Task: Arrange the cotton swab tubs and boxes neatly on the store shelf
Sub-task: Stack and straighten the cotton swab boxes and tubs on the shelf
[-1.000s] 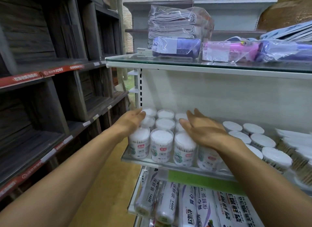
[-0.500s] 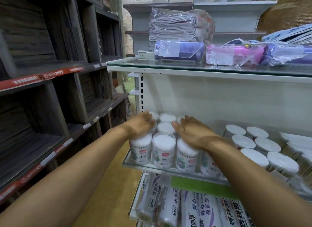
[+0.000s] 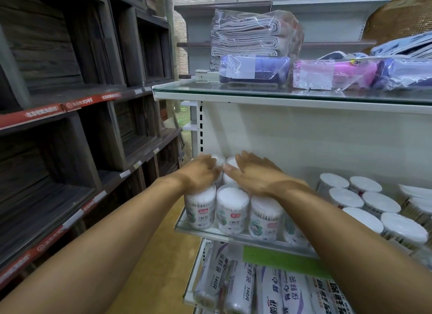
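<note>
From the head camera, a block of clear cotton swab tubs [image 3: 232,209] stands upright at the left end of a glass shelf [image 3: 203,232], long axes vertical, white tops up and printed labels facing the aisle; each is packed with swabs standing on end. The left hand [image 3: 201,173] lies palm down over the leftmost front tub [image 3: 200,207], fingers [image 3: 210,160] loosely extended toward the back wall, gripping nothing. The right hand [image 3: 254,173] rests flat across the tubs beside it, its fingers likewise spread and closed on nothing, the two hands almost touching over the middle column. Further right on that shelf, a second group of white-lidded tubs [image 3: 363,203] stands upright in rows, apart from the first. Below, rolled bag packs [image 3: 240,288] lie lengthwise, ends toward the aisle. On the top glass shelf [image 3: 280,96] sit bagged folded cloths [image 3: 252,33].
</note>
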`<state>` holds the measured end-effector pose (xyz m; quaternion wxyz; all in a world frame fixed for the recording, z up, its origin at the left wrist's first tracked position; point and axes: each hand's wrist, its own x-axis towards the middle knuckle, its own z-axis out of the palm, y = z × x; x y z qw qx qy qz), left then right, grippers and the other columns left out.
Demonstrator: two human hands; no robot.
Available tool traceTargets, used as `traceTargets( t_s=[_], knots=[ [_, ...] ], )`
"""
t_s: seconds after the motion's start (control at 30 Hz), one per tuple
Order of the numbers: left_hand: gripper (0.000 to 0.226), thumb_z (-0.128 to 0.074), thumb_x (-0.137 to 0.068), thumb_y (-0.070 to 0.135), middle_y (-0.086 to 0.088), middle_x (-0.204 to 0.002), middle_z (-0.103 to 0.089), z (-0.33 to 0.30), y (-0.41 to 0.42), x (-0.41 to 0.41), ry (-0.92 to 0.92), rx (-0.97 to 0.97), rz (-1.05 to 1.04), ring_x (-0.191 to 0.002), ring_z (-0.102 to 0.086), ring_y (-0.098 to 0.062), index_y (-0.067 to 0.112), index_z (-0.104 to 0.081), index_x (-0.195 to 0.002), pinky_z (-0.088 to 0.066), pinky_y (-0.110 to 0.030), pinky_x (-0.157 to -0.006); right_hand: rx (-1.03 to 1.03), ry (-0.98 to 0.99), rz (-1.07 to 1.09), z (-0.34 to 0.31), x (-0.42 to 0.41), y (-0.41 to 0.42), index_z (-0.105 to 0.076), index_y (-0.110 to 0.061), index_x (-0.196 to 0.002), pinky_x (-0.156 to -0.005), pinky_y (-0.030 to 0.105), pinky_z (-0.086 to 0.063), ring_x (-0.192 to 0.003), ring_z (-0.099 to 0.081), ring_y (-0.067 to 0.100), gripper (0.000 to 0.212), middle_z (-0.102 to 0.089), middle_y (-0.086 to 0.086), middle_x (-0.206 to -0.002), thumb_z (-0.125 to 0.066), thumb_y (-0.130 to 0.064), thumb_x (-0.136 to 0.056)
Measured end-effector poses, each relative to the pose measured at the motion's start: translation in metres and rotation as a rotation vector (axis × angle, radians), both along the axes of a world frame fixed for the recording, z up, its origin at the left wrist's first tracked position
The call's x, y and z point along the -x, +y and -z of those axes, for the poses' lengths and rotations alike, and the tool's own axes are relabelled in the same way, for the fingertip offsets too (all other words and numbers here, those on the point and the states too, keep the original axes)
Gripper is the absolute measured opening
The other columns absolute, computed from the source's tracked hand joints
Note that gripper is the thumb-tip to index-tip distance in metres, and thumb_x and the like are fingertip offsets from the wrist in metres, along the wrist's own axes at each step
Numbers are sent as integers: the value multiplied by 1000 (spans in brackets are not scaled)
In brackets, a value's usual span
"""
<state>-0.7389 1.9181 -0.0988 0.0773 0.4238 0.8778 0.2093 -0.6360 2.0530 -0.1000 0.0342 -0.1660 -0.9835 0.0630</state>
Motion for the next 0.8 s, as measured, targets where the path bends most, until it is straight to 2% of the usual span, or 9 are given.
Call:
traceTargets(
  t_s=[0.07,0.17,0.3,0.53,0.7,0.8],
  knots=[
    [28,-38,-101,24,-15,-109,-52,0,0,0,1,8,3,-107,-50,-29,2,-55,-97,-39,-40,-92,16,-24,-27,6,1,-2,-34,-23,-144,-115,49,-20,-141,-29,23,80,-31,6,-154,-12,-74,-86],
    [29,-37,-102,24,-15,-110,-52,-1,1,-3,-1,14,3,-107,-50,-28,3,-56,-98,-37,-37,-92,0,-47,-47,12,1,-2,-29,-24,-148,-117,48,-17,-146,-21,20,87,-22,5,-159,-11,-77,-81],
    [31,-35,-103,21,-17,-112,-52,-1,1,-5,5,34,10,-108,-49,-28,-2,-56,-103,-35,-33,-90,-15,-74,-46,10,-1,-4,-21,-22,-152,-119,47,-9,-149,-12,17,81,-14,4,-162,-14,-72,-88],
    [35,-32,-104,29,-14,-113,-53,-1,0,-2,38,55,7,-110,-51,-28,2,-54,-103,-38,-41,-97,48,-60,-61,-2,-16,-2,-17,-21,-153,-120,44,-5,-149,-11,16,73,-14,2,-162,-9,-64,-95],
    [46,-31,-105,35,-18,-138,-44,-7,1,-9,55,85,-7,-131,-40,-31,-1,-49,-128,-30,-38,-108,99,-29,-30,-20,-53,16,-13,-18,-154,-121,40,-4,-149,-8,15,69,-10,1,-163,-9,-58,-98],
    [50,-33,-104,36,-17,-148,-38,-13,8,-21,96,34,5,-137,-35,-28,-1,-45,-136,-26,-35,-110,151,7,-10,-20,-75,24,-11,-21,-155,-121,35,0,-149,-3,11,70,-5,-2,-163,-11,-60,-97]
  ],
)
